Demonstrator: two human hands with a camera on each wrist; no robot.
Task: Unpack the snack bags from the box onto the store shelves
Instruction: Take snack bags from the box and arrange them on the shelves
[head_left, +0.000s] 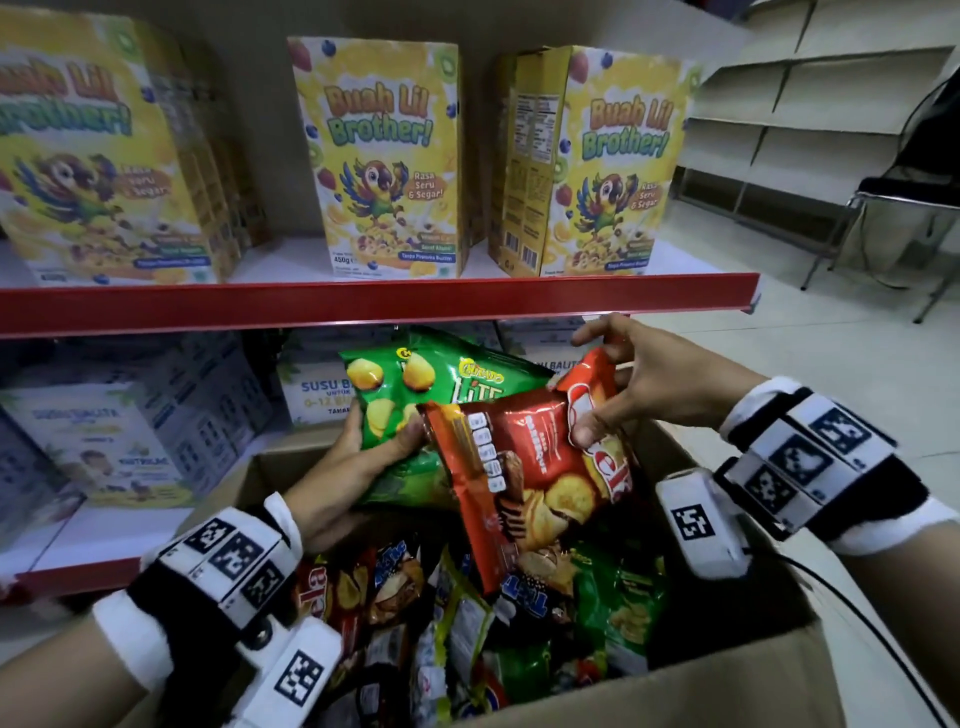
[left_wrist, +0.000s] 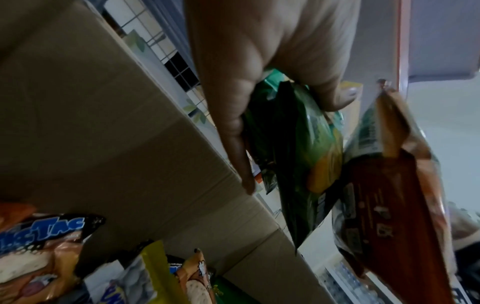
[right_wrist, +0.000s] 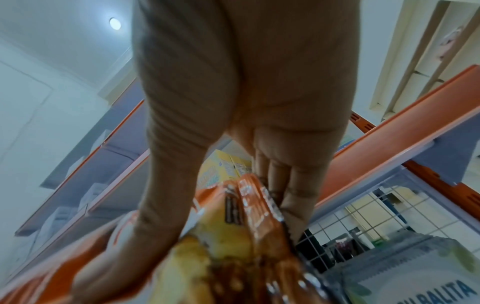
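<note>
My left hand (head_left: 363, 447) grips a green chip bag (head_left: 441, 384) by its lower edge, thumb on its front. In the left wrist view the thumb presses that green bag (left_wrist: 306, 144). My right hand (head_left: 634, 379) pinches the top of a red chip bag (head_left: 524, 467), which hangs over the open cardboard box (head_left: 701, 686); the same red bag (right_wrist: 233, 236) fills the bottom of the right wrist view. Both bags are held above the box, in front of the lower shelf. The box holds several more snack bags (head_left: 467, 623).
A red-edged shelf (head_left: 363, 301) above carries yellow cereal boxes (head_left: 389, 156). White milk cartons (head_left: 119, 441) fill the lower shelf behind the bags. A black chair (head_left: 904, 208) and bare cream shelving (head_left: 810, 93) stand at the right.
</note>
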